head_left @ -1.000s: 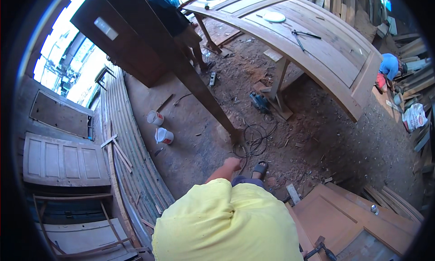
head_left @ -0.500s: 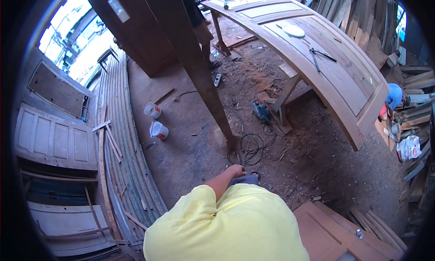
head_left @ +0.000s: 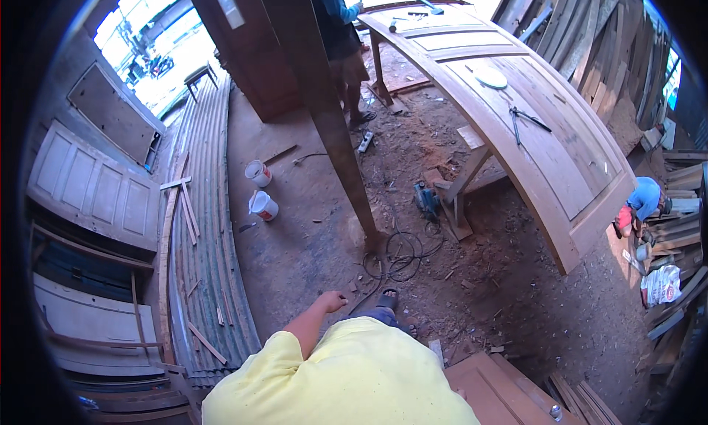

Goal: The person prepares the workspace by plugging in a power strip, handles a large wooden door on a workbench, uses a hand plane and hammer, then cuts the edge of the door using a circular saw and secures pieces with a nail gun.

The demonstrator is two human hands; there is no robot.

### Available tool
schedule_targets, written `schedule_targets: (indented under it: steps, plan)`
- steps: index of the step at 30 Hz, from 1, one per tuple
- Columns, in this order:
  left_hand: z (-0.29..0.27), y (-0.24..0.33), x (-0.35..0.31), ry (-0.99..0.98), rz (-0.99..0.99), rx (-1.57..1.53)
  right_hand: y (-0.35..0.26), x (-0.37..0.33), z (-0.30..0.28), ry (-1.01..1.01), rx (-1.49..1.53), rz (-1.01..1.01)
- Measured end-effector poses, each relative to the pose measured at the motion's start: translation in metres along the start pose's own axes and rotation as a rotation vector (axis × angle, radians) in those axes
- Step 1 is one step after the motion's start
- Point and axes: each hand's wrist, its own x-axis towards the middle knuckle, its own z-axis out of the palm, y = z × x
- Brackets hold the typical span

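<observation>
My left hand hangs low in front of my yellow shirt, fingers curled in, and I see nothing in it. It is nearest to the black cable coiled on the dirt floor by the wooden post. My right hand is hidden by my body. One sandalled foot is on the ground beside the left hand. Farther off, a blue-green power tool rests at the foot of a trestle. A large wooden panelled door lies on trestles, with long-handled black pincers and a white round disc on it.
Two white buckets stand left of the post. Corrugated sheeting runs along the left, beside old doors. A brown door lies at lower right. One person stands beyond the post; another crouches at far right among stacked timber.
My left hand has swung left and slightly nearer to me. My foot shows further out, and the view has shifted. The standing person's arm has come into sight.
</observation>
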Motion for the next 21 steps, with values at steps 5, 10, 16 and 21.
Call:
schedule_targets:
  steps: [5,10,16,21]
  plan:
    - [0.005,-0.074,-0.036,0.015,-0.144,0.054,-0.043,-0.007,0.073,-0.204,-0.221,-0.161]
    - [0.019,-0.132,-0.06,0.082,-0.314,-0.053,-0.065,-0.074,0.144,-0.376,-0.411,-0.345]
    - [-0.047,-0.184,0.0,0.177,-0.313,-0.184,-0.082,-0.117,0.267,-0.41,-0.44,-0.341]
    - [-0.127,-0.296,0.055,0.168,-0.191,-0.357,-0.044,-0.236,0.438,-0.492,-0.663,-0.55]
